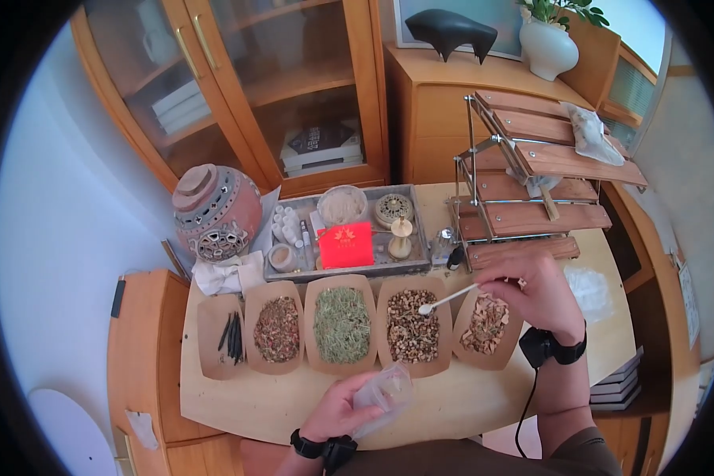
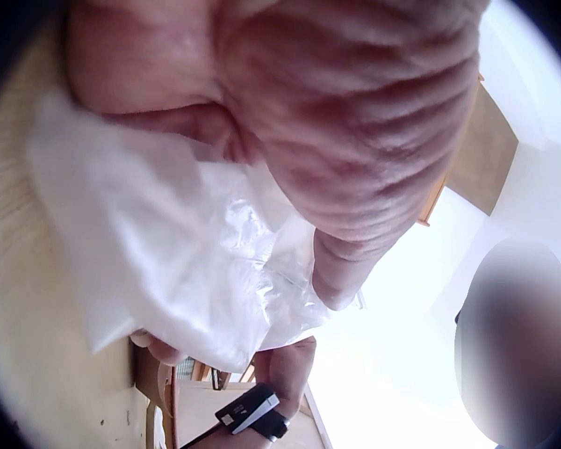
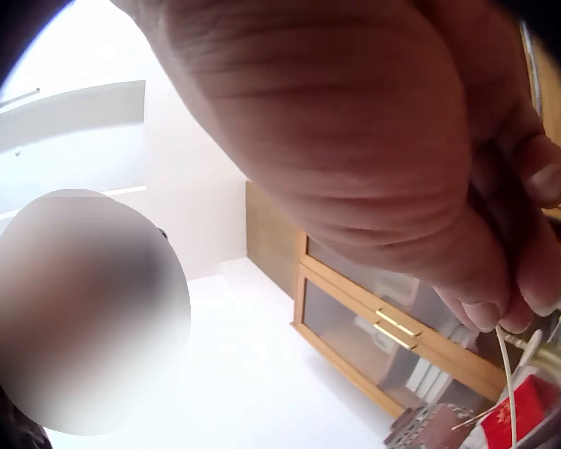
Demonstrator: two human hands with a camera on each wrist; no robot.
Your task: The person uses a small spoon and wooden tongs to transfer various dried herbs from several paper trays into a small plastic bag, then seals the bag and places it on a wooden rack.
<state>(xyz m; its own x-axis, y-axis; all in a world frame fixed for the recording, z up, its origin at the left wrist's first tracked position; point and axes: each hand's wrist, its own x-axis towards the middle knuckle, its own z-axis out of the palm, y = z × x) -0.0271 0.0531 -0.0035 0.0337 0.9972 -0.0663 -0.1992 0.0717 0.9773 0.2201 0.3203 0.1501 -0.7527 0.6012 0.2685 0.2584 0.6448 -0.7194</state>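
My left hand (image 1: 335, 408) holds a small clear plastic bag (image 2: 168, 253) near the table's front edge, with the thumb along its side. My right hand (image 1: 538, 295) pinches the end of a thin white long-handled spoon (image 1: 454, 296). The spoon's small bowl overlaps a paper tray (image 1: 446, 349) of brown and cream dried bits (image 1: 412, 337) in the head view. Right of it, below my right hand, another tray has pale dried chips (image 1: 486, 325). Leftward are trays of green dried herb (image 1: 341, 321), reddish-brown flakes (image 1: 277, 329) and dark sticks (image 1: 231, 337).
Behind the trays, a grey tray (image 1: 416, 208) bears white vials, a red card (image 1: 347, 244), a bowl of powder and brass pieces. A clay pot (image 1: 218, 208) stands at back left. At right rises a slatted wooden rack (image 1: 531, 213) with small bags.
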